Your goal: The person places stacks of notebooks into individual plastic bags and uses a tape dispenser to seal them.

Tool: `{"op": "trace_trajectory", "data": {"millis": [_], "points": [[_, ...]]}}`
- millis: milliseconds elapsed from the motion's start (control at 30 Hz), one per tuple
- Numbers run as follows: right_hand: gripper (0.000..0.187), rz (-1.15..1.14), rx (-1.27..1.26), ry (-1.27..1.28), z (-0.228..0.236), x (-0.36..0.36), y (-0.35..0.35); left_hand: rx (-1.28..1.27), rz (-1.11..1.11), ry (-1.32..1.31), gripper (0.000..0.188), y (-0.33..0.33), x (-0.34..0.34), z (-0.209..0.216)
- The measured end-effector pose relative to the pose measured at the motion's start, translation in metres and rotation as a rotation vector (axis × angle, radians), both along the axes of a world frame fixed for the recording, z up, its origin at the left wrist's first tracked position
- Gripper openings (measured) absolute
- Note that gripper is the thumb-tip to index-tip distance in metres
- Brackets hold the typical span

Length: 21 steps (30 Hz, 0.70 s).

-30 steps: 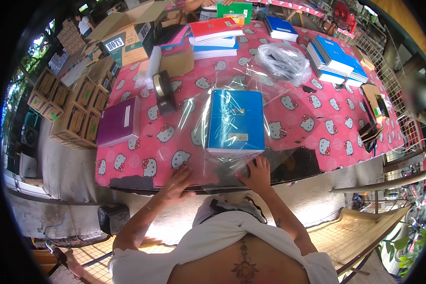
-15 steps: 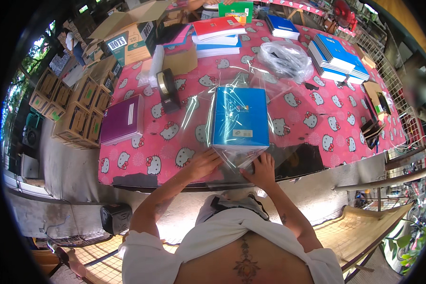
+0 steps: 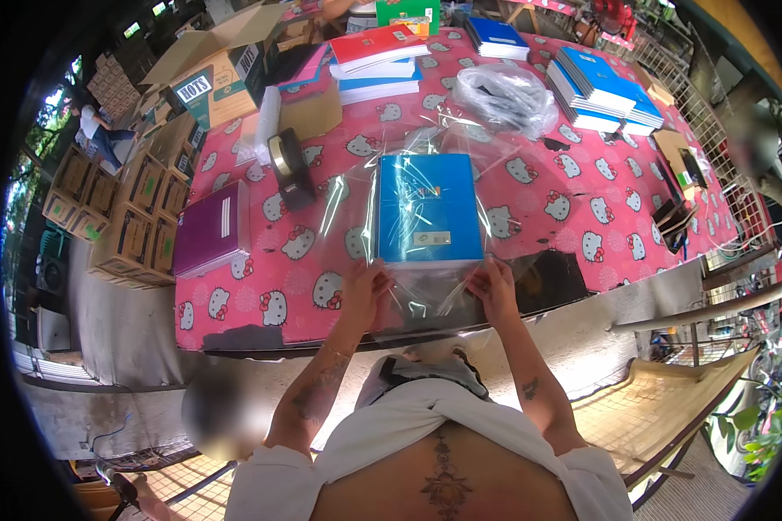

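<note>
- Left hand point(image 3: 369, 291): fingertips pinched on clear film point(image 3: 415, 302), at the near-left corner of the blue notebook stack point(image 3: 427, 208).
- Right hand point(image 3: 493, 288): fingertips pinched on the film, at the stack's near-right corner.
- Pink table cover point(image 3: 617, 269): beneath the stack.
- Purple notebooks point(image 3: 210, 227): left of the stack.
- Tape dispenser point(image 3: 294, 174): left of the stack, slightly beyond.

white top point(image 3: 369, 438), white sleeves point(image 3: 274, 483); dark forearm tattoos point(image 3: 529, 388)
</note>
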State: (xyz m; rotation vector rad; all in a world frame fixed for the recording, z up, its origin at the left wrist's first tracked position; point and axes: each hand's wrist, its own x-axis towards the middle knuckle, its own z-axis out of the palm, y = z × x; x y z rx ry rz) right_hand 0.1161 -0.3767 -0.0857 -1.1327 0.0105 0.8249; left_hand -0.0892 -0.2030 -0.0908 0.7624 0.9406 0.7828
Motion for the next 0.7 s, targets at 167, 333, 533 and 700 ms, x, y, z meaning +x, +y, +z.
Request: {"op": "trace_trajectory", "data": {"millis": [167, 333, 533, 700], "points": [[0.069, 0.142, -0.045, -0.112, -0.007, 0.014, -0.002, -0.054, -0.302, 0.015, 0.037, -0.006, 0.018, 0.03], [0.062, 0.201, -0.095, -0.308, -0.006, 0.011, -0.002, -0.01, -0.184, -0.058, 0.054, -0.001, 0.004, 0.008], [0.037, -0.061, -0.561, -1.43, -0.008, -0.004, -0.001, 1.079, -0.218, 0.768, 0.036, -0.01, 0.004, 0.023], [0.039, 0.377, -0.43, -2.007, -0.001, -0.006, 0.006, 2.008, -0.451, 0.784, 0.034, 0.002, 0.008, 0.013]]}}
